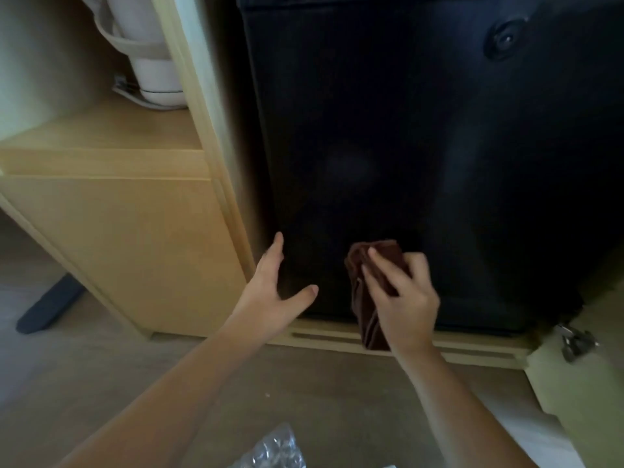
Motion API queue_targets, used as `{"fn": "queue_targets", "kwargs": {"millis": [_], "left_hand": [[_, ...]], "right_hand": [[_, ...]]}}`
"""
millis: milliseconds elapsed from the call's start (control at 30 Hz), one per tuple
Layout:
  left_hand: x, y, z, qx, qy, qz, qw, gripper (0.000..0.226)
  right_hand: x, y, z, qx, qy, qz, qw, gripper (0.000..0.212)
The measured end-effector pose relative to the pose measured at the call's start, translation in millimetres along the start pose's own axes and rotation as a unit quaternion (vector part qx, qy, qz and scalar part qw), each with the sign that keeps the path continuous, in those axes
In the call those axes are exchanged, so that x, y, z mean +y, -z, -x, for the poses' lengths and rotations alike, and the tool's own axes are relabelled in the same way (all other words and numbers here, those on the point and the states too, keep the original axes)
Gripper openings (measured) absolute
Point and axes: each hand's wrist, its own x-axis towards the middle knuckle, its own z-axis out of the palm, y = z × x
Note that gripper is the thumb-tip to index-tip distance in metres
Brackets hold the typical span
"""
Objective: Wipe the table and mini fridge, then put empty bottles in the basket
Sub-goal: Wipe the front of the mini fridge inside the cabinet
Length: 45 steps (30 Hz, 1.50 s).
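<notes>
Right, nearest the camera at the bottom edge sits a bit of crinkled clear plastic (275,449), shiny and creased, possibly a bottle or wrap, too cropped to tell. It lies on a matte wood-grain floor (337,393). Both bare forearms reach forward from there. The right hand (403,298) is closed around a folded dark brown cloth (369,298), soft and bunched, fingers pressing it against the lower front of the mini fridge (422,146); the cloth's loose end hangs down past the fridge's bottom edge, over the slotted wooden plinth (324,337). The left hand (273,288) is empty, fingers spread wide, thumb out, held at the fridge door's lower left corner, with contact unclear. The fridge door is a flat black panel, smooth, faintly glossy with dull reflections, and has a round black fitting (504,38) near the top right. It sits recessed in a pale light-wood cabinet (135,238) with plain flat panels. A metal hinge (575,344) shows at lower right on an open cabinet door. Farther back on the left, an open shelf holds a white rounded kettle (148,49) on its base. A dark flat table foot (50,309) rests on the floor at far left.
</notes>
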Motion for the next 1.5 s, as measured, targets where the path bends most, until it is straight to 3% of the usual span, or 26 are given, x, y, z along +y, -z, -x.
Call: {"fn": "queue_targets", "kwargs": {"millis": [133,367,433,567,667,867,933,1067,1200,1367,1500], "left_hand": [[-2,-16,1,0.023,0.004,-0.060,0.998,0.112],[-3,-30,-1,0.080,-0.004,-0.145,0.986,0.115],[-6,-29,-1,0.083,-0.006,-0.159,0.984,0.115],[-13,-37,-3,0.088,0.022,-0.147,0.985,0.119],[-19,-47,-4,0.101,0.032,-0.154,0.982,0.121],[-19,-56,1,0.077,0.054,-0.133,0.987,0.115],[-21,-59,2,0.087,0.048,-0.138,0.986,0.115],[-28,-61,-1,0.115,0.028,-0.160,0.980,0.119],[-29,-63,-2,0.127,0.015,-0.168,0.977,0.122],[-30,-62,-3,0.130,0.005,-0.172,0.976,0.122],[-31,-59,-3,0.118,0.010,-0.154,0.981,0.117]], "right_hand": [[17,22,-14,0.007,0.047,0.037,0.998,0.025],[46,15,53,-0.144,-0.045,0.122,0.981,0.026],[54,27,46,-0.120,-0.051,0.102,0.986,0.022],[65,59,8,0.004,-0.033,0.016,0.999,0.026],[66,63,1,0.039,-0.018,0.027,0.999,0.025],[80,56,42,-0.097,-0.087,0.033,0.991,0.025],[91,65,51,-0.097,-0.145,0.010,0.985,0.025],[116,95,54,0.027,-0.266,0.013,0.964,0.026],[136,111,48,0.176,-0.388,0.000,0.905,0.027],[126,96,34,0.285,-0.422,-0.060,0.859,0.026],[118,90,18,0.335,-0.399,-0.091,0.849,0.025]]}}
